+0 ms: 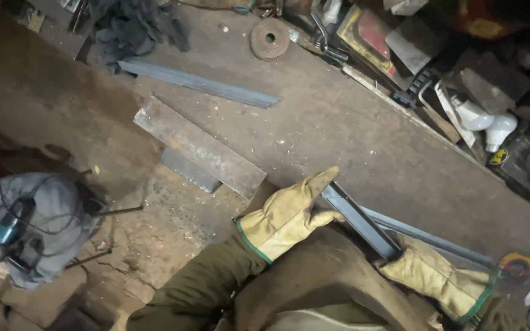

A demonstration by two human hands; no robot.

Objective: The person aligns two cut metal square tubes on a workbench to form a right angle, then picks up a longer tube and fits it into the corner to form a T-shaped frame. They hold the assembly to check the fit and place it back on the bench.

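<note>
Both my hands wear yellow leather gloves with green-edged cuffs. My left hand (289, 214) lies on the upper end of a short dark steel bar (360, 219), one finger stretched along it and the thumb against its side. The bar slants across my brown-clad knee (326, 276). At its lower end my right hand (433, 276) is closed around it. A longer grey steel strip (437, 240) lies on the floor just behind the bar and passes behind the right glove.
A rusty flat plate (200, 147) and a long steel angle (197, 83) lie on the dirty floor beyond. A round grinding wheel (270, 38) sits farther back. An angle grinder (7, 233) rests on grey cloth at the left. Clutter and white bulbs (486, 119) line the right.
</note>
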